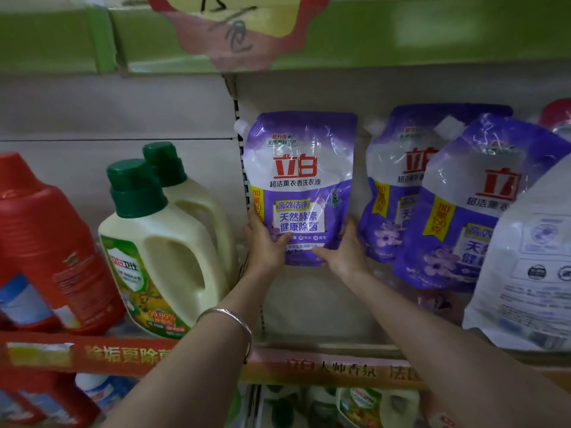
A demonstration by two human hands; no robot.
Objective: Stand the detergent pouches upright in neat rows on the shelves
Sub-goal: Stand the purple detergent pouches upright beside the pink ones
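One pouch going in, rows unfinished.
Both hands, left (267, 247) and right (341, 253), fingers gripping the pouch (301, 183) upright at the shelf (309, 304) back; neighbouring pouches (457, 205) seemingly lean.

On the left stand two cream bottles (160, 242) with green caps, one behind the other, and a red bottle (46, 242) beside them at the edge. A red banner strip (92, 355) with yellow characters runs along the shelf front. Overhead hangs a red-and-yellow price sign (234, 26), blurred, against a green header board (401, 29).
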